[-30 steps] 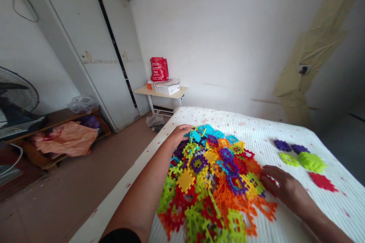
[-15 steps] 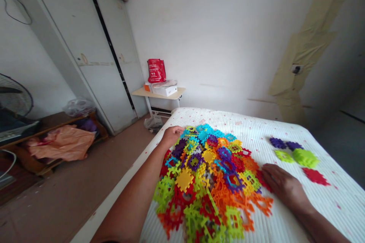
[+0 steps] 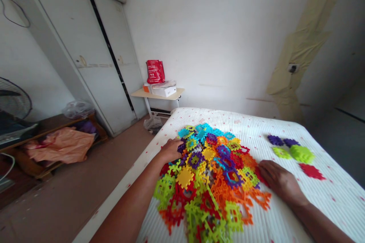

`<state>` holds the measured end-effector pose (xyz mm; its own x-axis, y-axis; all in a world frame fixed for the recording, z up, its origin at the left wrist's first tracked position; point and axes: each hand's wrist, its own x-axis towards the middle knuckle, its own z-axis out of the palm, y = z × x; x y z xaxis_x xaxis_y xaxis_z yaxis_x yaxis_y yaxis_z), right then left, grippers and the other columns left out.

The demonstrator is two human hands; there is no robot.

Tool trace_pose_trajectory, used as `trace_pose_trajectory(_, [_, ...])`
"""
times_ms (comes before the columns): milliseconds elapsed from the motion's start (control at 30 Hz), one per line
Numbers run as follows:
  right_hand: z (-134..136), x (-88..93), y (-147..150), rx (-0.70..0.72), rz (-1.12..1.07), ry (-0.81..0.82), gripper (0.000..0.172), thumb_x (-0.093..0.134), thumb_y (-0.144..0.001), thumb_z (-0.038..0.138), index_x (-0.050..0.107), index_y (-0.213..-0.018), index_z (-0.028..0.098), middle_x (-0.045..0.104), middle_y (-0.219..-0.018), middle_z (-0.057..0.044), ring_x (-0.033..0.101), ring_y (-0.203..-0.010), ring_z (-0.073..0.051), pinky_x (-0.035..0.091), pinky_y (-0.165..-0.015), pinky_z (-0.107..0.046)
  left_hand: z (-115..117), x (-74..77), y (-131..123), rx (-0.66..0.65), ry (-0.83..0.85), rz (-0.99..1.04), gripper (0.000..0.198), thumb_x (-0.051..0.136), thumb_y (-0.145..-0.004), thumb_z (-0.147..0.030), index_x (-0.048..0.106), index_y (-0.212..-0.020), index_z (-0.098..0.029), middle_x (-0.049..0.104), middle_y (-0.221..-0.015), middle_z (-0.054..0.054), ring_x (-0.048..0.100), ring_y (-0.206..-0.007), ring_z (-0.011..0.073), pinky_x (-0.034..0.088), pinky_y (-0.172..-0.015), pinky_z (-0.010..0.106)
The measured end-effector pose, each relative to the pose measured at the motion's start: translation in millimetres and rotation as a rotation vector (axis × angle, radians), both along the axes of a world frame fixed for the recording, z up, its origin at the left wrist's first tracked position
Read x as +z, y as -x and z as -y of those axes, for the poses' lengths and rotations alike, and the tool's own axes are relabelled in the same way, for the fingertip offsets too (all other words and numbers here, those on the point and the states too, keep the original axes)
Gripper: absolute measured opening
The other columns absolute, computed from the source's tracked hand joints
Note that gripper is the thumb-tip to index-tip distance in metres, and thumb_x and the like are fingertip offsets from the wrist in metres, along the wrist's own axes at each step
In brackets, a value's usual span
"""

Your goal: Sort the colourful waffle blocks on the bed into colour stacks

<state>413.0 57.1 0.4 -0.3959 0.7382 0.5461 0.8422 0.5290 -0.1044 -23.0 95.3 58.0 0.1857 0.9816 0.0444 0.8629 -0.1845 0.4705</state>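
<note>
A heap of colourful plastic interlocking tiles [image 3: 208, 154] with toothed edges spreads over the white bed cover [image 3: 245, 119]. At the heap's left side is my left hand [image 3: 171, 150], its fingers closed at the edge of a dark purple tile [image 3: 181, 147] and partly hiding it. My right hand [image 3: 281, 182] lies low on the right side, fingers stretched toward the heap and touching a red tile [image 3: 262, 177]; nothing shows gripped in it. Further right lie purple tiles [image 3: 275, 140], a green stack [image 3: 302, 153], a single green tile [image 3: 281, 153] and a flat red tile [image 3: 311, 171].
Beyond the bed, a small table [image 3: 137, 93] holds a white box [image 3: 164, 91] and a red bag [image 3: 155, 71]. A grey wardrobe [image 3: 71, 38] stands left. A low wooden stand [image 3: 40, 127] with plastic bags and a fan [image 3: 14, 98] is at far left.
My left hand has come back from the far left edge of the heap, nearer to me, onto the dark purple tile. My right hand stays beside the heap. The view has shifted slightly.
</note>
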Motion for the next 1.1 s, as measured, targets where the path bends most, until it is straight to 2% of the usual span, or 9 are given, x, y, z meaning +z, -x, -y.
trace_pose_trajectory(100, [1, 2.9, 2, 0.005, -0.014, 0.005, 0.035, 0.038, -0.091, 0.040, 0.066, -0.085, 0.020, 0.069, -0.090, -0.008, 0.066, -0.076, -0.017, 0.054, -0.068, -0.025, 2, 0.2, -1, -0.026, -0.022, -0.006, 0.049, 0.057, -0.058, -0.015, 0.066, -0.104, -0.027, 0.061, -0.120, 0.004, 0.051, -0.111, 0.0270, 0.036, -0.096, 0.033])
trace_pose_trajectory(200, [1, 4.7, 3, 0.004, -0.017, -0.002, 0.036, 0.037, -0.091, 0.041, 0.066, -0.084, 0.020, 0.069, -0.089, -0.008, 0.066, -0.075, -0.016, 0.053, -0.067, -0.025, 6, 0.9, -3, 0.003, -0.046, 0.011, 0.041, 0.055, -0.061, -0.015, 0.067, -0.098, -0.028, 0.065, -0.111, 0.004, 0.054, -0.106, 0.0260, 0.037, -0.094, 0.033])
trace_pose_trajectory(367, [1, 4.1, 3, -0.004, 0.003, 0.005, 0.035, 0.037, -0.092, 0.040, 0.064, -0.085, 0.020, 0.068, -0.088, -0.007, 0.065, -0.075, -0.016, 0.053, -0.067, -0.025, 7, 4.3, -5, 0.063, -0.096, 0.103, 0.039, 0.053, -0.063, -0.015, 0.068, -0.098, -0.026, 0.068, -0.104, 0.005, 0.058, -0.100, 0.0254, 0.039, -0.092, 0.033])
trace_pose_trajectory(533, [2, 5.7, 3, 0.001, -0.004, 0.019, 0.034, 0.037, -0.092, 0.038, 0.064, -0.085, 0.019, 0.068, -0.086, -0.007, 0.065, -0.074, -0.016, 0.052, -0.067, -0.025, 6, 7.6, -4, 0.085, -0.130, 0.294, 0.040, 0.049, -0.065, -0.016, 0.068, -0.099, -0.024, 0.070, -0.100, 0.001, 0.061, -0.095, 0.0230, 0.043, -0.086, 0.031])
trace_pose_trajectory(733, [2, 8.2, 5, 0.018, -0.020, 0.025, 0.034, 0.038, -0.092, 0.039, 0.064, -0.083, 0.020, 0.067, -0.083, -0.007, 0.064, -0.072, -0.015, 0.052, -0.067, -0.025, 12, 20.0, -5, 0.173, -0.149, 0.556, 0.032, 0.052, -0.065, -0.026, 0.066, -0.092, -0.018, 0.070, -0.088, 0.004, 0.063, -0.084, 0.0219, 0.048, -0.078, 0.031])
trace_pose_trajectory(933, [4, 11.4, 8, 0.004, -0.008, 0.021, 0.037, 0.036, -0.093, 0.038, 0.065, -0.078, 0.020, 0.066, -0.083, -0.007, 0.063, -0.071, -0.015, 0.050, -0.065, -0.025, 23, 27.0, -20, 0.207, -0.089, 0.766, 0.030, 0.056, -0.063, -0.035, 0.061, -0.086, -0.017, 0.068, -0.081, 0.004, 0.062, -0.072, 0.0206, 0.049, -0.060, 0.030])
trace_pose_trajectory(1100, [6, 15.7, 11, -0.006, 0.005, 0.058, 0.036, 0.035, -0.093, 0.037, 0.064, -0.080, 0.019, 0.065, -0.079, -0.006, 0.061, -0.070, -0.015, 0.049, -0.067, -0.026, 35, 31.4, -38, 0.169, -0.034, 0.892, 0.024, 0.060, -0.065, -0.038, 0.058, -0.079, -0.018, 0.065, -0.073, 0.001, 0.060, -0.066, 0.0168, 0.049, -0.059, 0.027])
